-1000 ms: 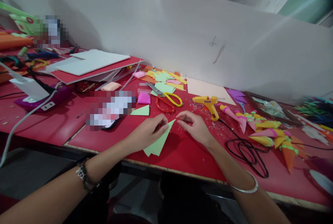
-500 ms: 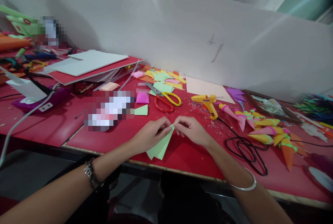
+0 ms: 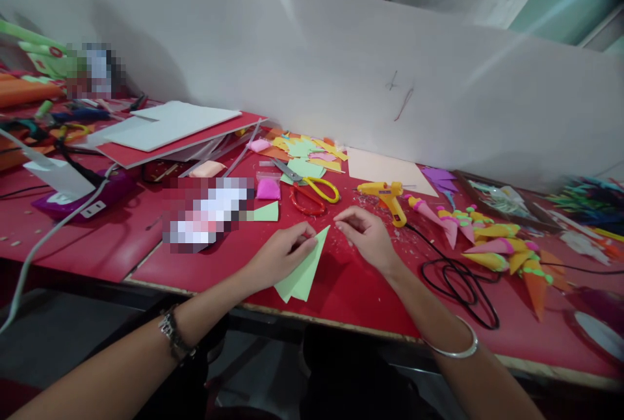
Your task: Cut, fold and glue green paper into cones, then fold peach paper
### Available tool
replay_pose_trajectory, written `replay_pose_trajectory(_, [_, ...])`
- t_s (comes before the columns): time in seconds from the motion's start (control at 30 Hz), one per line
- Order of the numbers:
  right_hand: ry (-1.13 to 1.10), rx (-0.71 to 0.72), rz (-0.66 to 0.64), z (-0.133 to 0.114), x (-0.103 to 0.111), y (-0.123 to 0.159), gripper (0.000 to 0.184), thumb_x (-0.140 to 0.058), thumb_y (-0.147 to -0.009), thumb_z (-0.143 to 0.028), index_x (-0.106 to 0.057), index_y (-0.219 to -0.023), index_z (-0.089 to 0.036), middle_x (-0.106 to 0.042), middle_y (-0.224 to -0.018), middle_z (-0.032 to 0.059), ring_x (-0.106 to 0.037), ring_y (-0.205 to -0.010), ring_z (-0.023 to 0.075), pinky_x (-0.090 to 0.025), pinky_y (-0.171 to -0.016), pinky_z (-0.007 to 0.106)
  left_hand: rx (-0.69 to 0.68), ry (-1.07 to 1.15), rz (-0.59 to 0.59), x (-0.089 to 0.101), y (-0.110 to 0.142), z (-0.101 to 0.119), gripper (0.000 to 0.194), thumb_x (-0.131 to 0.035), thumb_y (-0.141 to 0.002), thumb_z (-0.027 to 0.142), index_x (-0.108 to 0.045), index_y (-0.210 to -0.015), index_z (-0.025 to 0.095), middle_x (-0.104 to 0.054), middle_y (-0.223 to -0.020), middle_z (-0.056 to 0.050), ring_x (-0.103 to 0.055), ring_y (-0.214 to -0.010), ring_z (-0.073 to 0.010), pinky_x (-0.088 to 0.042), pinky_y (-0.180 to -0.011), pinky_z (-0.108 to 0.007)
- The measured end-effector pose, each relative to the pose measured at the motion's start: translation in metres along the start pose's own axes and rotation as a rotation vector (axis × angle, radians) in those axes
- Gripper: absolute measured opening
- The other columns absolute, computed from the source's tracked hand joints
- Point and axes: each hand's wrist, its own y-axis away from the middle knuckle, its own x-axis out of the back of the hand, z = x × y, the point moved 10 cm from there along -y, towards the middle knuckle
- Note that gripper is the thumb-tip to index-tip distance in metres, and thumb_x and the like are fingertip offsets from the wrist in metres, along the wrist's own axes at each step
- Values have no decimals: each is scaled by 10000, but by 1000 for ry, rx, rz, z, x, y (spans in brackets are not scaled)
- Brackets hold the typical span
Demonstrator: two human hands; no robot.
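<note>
head view: left grip pinching green paper, long axis slanted, pointing away and rightward; right grip slightly spread.

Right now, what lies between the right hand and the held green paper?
In the head view, a narrow stretch of bare red tabletop shows between the right hand and the green paper.

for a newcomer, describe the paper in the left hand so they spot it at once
Go to the red table and find the left hand near its front edge. It holds light green paper tapering to an upper point. Unlike the green piece near the pink packet, this one is held.
</note>
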Motion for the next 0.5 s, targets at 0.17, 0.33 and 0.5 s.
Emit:
replay_pose_trajectory(0.17, [89, -9, -8, 3, 0, 1, 292, -430, -814, -385, -512, -619, -184, -454, -494, -42, -403, -407, 74, -319, -435, 205, 40, 67, 28, 12, -2, -12, 228, -336, -852, 365, -428, -756, 180, -434, -630, 39, -403, -577, -101, -306, -536, -208])
replay_pose_trajectory(0.33, [204, 31, -86, 5, -8, 1, 443, -337, -849, -402, -402, -469, -183, -426, -454, -26, -423, -455, 93, -328, -491, 221, 92, 117, 80, 26, -2, -17, 243, -354, -836, 395, -423, -738, 184, -398, -608, 45, -389, -563, -104, -313, -519, -205])
replay_pose_trajectory(0.5, [261, 77, -60, -1, -11, 1, 165, -461, -785, -341, -492, -715, -195, -496, -619, -28, -454, -550, 103, -356, -518, 210, 236, 213, 243, 44, 1, -35, 287, -350, -823, 452, -426, -709, 199, -421, -587, 36, -437, -562, -120, -368, -514, -215])
